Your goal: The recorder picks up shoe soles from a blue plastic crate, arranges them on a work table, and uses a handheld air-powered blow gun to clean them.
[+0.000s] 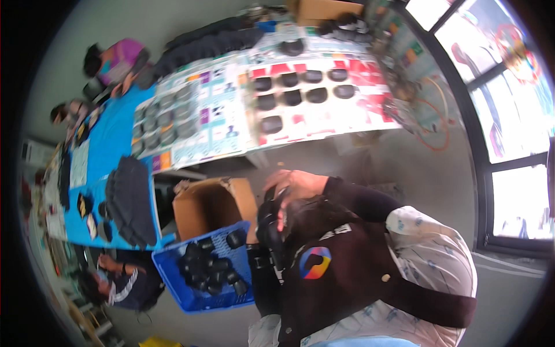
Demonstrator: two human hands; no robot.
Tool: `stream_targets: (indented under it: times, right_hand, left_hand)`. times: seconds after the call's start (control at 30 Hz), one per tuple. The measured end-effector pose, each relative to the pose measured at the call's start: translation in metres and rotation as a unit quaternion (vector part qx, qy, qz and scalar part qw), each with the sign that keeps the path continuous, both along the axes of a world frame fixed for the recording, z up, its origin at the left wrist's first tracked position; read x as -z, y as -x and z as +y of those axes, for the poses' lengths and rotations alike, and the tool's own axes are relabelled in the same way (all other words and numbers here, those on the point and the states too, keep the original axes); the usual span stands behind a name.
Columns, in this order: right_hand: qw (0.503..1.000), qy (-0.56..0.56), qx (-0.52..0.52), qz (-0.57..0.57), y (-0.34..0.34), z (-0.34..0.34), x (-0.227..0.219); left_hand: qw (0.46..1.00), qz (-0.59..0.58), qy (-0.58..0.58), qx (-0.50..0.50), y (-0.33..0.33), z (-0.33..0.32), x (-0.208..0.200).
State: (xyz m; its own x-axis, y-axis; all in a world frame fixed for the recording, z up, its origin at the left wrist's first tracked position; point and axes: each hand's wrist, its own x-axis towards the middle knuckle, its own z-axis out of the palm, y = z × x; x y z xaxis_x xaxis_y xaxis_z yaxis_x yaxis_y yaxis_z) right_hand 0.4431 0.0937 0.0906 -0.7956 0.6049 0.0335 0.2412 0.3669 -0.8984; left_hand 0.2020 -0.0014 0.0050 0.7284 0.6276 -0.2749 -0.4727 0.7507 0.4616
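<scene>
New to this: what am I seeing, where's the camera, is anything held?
One wide fisheye camera worn on a person's head took this, so straight edges bend and the room looks tilted. The wearer's own hands do not show. The person in the dark apron is someone else; their hand is raised by a dark thing I cannot identify. A long table carries printed sheets and rows of black round pieces. Nearby stand a cardboard box and a blue crate of black pieces.
</scene>
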Motion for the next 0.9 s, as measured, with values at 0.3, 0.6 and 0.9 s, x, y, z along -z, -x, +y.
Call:
stream_targets:
  times: [0.3,0.6,0.9]
  right_hand:
    - [0.886,0.243,0.384,0.088,-0.128,0.094,0.078]
    - [0.796,0.401,0.451,0.053,-0.166,0.214,0.210]
    - [0.797,0.291,0.520,-0.096,-0.158,0.236,0.250]
  left_hand:
    - [0.965,-0.170,0.164,-0.112,-0.039,0.028,0.077]
    - [0.957,-0.065,0.146,-0.243,-0.085,0.026,0.058]
    - [0.955,0.061,0.218,-0.191,-0.099,0.093,0.037]
